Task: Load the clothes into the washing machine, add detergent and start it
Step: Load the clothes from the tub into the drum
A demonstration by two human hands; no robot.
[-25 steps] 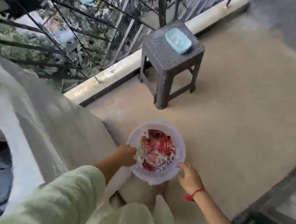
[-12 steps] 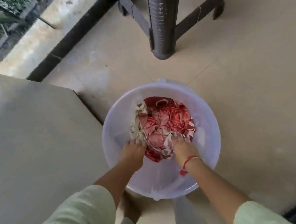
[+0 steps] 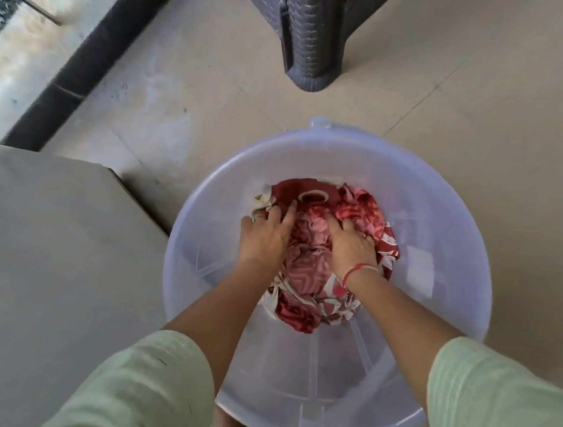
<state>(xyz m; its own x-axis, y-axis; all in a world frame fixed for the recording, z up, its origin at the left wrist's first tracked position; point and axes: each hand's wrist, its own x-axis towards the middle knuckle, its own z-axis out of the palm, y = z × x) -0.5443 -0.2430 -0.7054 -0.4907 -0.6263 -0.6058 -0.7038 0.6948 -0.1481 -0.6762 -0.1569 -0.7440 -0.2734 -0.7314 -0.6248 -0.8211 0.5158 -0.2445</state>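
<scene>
A translucent pale bucket stands on the floor below me. At its bottom lies a bundle of red and white patterned clothes. Both my arms reach down into it. My left hand lies on the left side of the bundle with its fingers pressed into the cloth. My right hand, with a red thread at the wrist, digs its fingers into the right side. The grey top of the washing machine fills the left; its opening is out of view.
A dark wicker stool leg stands on the beige tiled floor just beyond the bucket. A black skirting and a pale balcony curb run diagonally at the upper left. My light green sleeves cover the lower edge.
Both hands have gone from the bucket's rim down into it and farther over the bundle, fingers now sunk in the cloth. The view has dropped closer to the bucket.
</scene>
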